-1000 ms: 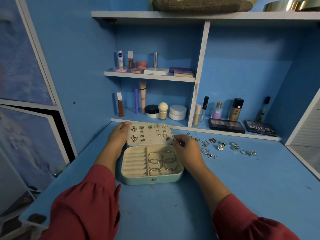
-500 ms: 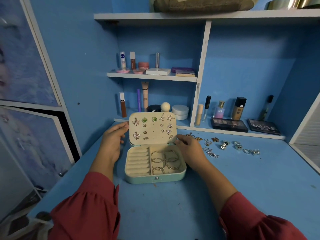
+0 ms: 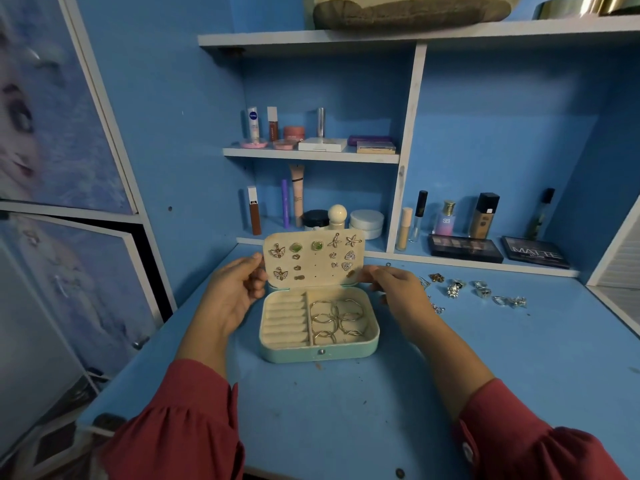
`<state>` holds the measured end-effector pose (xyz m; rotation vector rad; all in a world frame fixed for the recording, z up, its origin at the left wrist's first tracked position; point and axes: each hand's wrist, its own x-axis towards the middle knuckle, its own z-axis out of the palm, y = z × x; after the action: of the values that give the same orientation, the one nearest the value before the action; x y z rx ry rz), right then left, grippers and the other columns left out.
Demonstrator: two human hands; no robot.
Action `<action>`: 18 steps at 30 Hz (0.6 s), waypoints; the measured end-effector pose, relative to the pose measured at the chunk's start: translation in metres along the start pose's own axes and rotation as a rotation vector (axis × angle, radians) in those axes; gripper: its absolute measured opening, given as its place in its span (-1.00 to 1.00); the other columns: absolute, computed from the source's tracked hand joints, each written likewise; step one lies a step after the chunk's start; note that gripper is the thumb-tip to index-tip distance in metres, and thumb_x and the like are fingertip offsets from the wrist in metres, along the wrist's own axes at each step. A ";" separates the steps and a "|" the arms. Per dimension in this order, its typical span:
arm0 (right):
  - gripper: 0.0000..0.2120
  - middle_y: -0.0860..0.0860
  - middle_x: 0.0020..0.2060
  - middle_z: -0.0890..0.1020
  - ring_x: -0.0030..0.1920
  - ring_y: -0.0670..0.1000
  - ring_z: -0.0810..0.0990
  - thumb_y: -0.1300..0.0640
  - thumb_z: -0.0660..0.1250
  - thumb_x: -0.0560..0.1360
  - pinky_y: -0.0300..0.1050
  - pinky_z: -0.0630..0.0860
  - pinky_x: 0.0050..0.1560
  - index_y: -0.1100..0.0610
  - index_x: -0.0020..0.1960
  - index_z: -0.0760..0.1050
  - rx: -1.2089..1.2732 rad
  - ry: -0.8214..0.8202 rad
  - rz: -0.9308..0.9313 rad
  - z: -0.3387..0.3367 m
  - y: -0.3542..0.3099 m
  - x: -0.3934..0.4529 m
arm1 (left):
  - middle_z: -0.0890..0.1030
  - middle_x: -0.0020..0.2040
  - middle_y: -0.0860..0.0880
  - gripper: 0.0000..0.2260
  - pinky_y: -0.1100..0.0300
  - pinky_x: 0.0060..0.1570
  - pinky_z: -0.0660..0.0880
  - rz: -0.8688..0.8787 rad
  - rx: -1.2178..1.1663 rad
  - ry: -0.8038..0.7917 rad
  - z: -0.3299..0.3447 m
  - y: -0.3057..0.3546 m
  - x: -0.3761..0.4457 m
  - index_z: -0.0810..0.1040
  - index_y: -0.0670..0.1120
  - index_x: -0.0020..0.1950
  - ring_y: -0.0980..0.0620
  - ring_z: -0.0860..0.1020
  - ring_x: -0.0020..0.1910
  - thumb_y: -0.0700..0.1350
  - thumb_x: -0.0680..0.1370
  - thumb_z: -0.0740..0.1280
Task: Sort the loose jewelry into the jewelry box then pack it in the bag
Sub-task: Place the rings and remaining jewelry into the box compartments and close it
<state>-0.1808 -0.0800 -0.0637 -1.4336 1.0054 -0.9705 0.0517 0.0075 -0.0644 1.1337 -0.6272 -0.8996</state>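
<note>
Shelf palette (image 3: 535, 252) reads MATTE, tube (image 3: 253, 122) NIVEA

Blue painted wooden desk top (image 3: 346, 410) fills lower frame, w/ blue back wall (image 3: 156, 98) behind. White-edged blue shelf unit (image 3: 408, 140) upper centre-right. Pale cartoon-print cabinet doors (image 3: 52, 133) at left. Dim, even indoor light.

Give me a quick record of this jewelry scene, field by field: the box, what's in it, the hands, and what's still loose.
box: jewelry box, open on blue desk
lid: lid raised, earrings pinned inside
right compartment: gold hoops
left compartment: ring rolls, no rings visible
left hand: left hand holds lid's left edge
right hand: right hand at lid's right edge
loose: loose jewelry, right of box
</note>
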 end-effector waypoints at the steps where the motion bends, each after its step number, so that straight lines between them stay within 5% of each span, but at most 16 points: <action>1: -0.76 -0.06 -0.15 0.69 -0.13 -0.05 0.51 0.10 0.24 0.58 -0.12 0.41 -0.03 0.04 -0.17 0.64 0.021 0.002 0.006 -0.001 0.000 0.000 | 0.50 -0.43 0.00 -0.84 0.33 -0.50 0.34 -0.012 0.003 0.007 0.000 0.001 -0.001 0.55 -0.18 -0.10 0.14 0.36 -0.50 -0.15 0.61 0.25; 10: -0.83 0.11 -0.22 0.68 -0.26 -0.03 0.45 0.14 0.37 0.51 -0.22 0.39 -0.28 0.18 -0.20 0.66 0.086 -0.052 0.078 -0.012 -0.001 -0.001 | 0.50 -0.51 -0.03 -0.86 0.37 -0.64 0.24 -0.092 0.147 0.045 -0.005 0.003 -0.005 0.56 -0.23 -0.20 0.15 0.36 -0.60 -0.19 0.52 0.36; 14: -0.93 0.04 -0.33 0.63 -0.33 -0.06 0.44 0.25 0.41 0.46 -0.29 0.39 -0.38 0.20 -0.17 0.66 0.052 -0.098 0.071 -0.017 -0.002 -0.002 | 0.50 -0.49 -0.04 -0.96 0.36 -0.65 0.23 -0.100 0.267 0.013 -0.008 0.002 -0.005 0.54 -0.22 -0.14 0.13 0.36 -0.60 -0.27 0.49 0.38; 18: -0.94 0.05 -0.21 0.68 -0.29 -0.03 0.46 0.28 0.43 0.44 -0.23 0.39 -0.32 0.19 -0.16 0.68 -0.004 -0.129 0.082 -0.021 -0.002 -0.001 | 0.48 -0.51 -0.03 -0.95 0.37 -0.64 0.19 -0.115 0.354 -0.012 -0.009 0.001 -0.004 0.55 -0.22 -0.09 0.13 0.33 -0.61 -0.28 0.48 0.38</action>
<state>-0.2006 -0.0852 -0.0600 -1.4286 0.9635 -0.8064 0.0570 0.0158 -0.0664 1.4946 -0.7572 -0.9156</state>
